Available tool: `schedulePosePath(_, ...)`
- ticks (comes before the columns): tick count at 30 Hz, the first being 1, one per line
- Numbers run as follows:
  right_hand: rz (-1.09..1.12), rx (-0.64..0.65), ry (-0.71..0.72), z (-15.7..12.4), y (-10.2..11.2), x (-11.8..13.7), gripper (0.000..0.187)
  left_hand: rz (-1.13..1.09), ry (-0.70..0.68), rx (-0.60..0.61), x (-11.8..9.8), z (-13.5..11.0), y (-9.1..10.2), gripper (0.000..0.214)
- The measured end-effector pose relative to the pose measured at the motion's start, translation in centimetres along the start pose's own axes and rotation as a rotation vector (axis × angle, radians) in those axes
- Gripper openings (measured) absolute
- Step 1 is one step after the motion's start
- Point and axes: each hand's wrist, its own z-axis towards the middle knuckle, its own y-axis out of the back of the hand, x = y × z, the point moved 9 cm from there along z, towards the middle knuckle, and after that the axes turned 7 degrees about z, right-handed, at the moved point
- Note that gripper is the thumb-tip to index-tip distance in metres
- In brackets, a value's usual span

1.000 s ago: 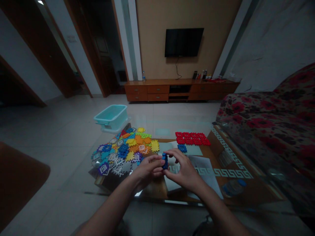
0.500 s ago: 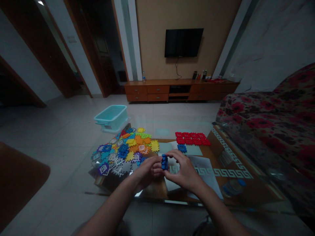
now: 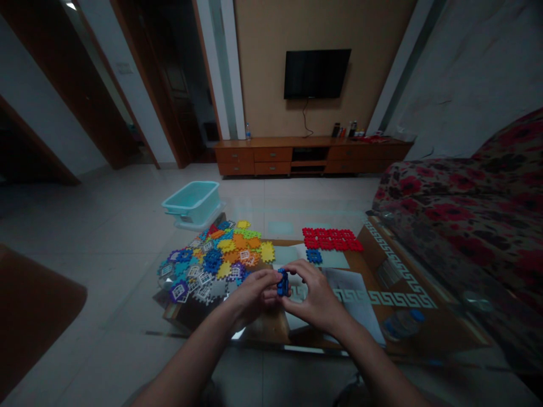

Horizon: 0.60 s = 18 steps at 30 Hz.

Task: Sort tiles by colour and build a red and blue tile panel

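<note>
Several blue interlocking plastic tiles (image 3: 282,282), seemingly stacked and seen edge-on, are held between my two hands above the glass table. My left hand (image 3: 255,290) pinches them from the left with thumb and fingers. From the right, my right hand (image 3: 313,295) grips their top and bottom edges, its thumb below and forefinger above. Just beyond my hands, a single blue tile (image 3: 314,256) lies flat against the near side of a joined panel of red tiles (image 3: 332,239). A mixed heap of coloured tiles (image 3: 227,257) spreads to the left of my hands.
A turquoise plastic tub (image 3: 193,203) stands behind the heap at the table's far left. Papers (image 3: 355,299) lie under my right forearm. A water bottle with a blue cap (image 3: 403,324) is at the right. A floral sofa (image 3: 458,198) borders the right side.
The blue tiles have shifted slightly down and left and turned a little between my fingers. Both hands keep hold; everything on the table stays put.
</note>
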Motion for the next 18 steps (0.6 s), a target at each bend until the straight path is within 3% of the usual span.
schedulePosePath(18, 0.003, -0.001, 0.007, -0.01, -0.22, 0.08, 0.046, 0.021, 0.000, -0.001, -0.13, -0.27, -0.22, 0.044)
